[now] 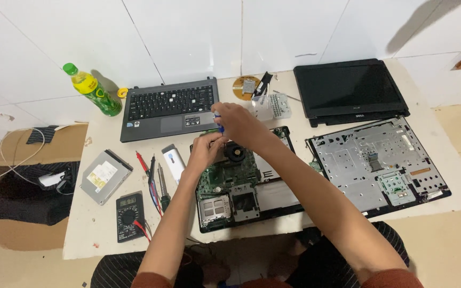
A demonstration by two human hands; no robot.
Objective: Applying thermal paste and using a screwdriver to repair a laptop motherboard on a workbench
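At frame centre, the right hand (239, 124) grips a blue screwdriver (219, 121) while the left hand (205, 151) pinches its tip over an opened laptop (241, 184).

Both forearms bare from wrist to above the elbow. Left hand (205, 150) and right hand (239, 124): no rings, watch, bracelets or gloves visible. Sleeves: rust-brown fabric, edges just in frame at 6 o'clock (left arm) and 5 o'clock (right arm), ending at the upper arm. Legwear: dark cloth with thin pale stripes, covering both knees, seen at 7 o'clock and 5 o'clock along the bottom edge. Feet not discernible.
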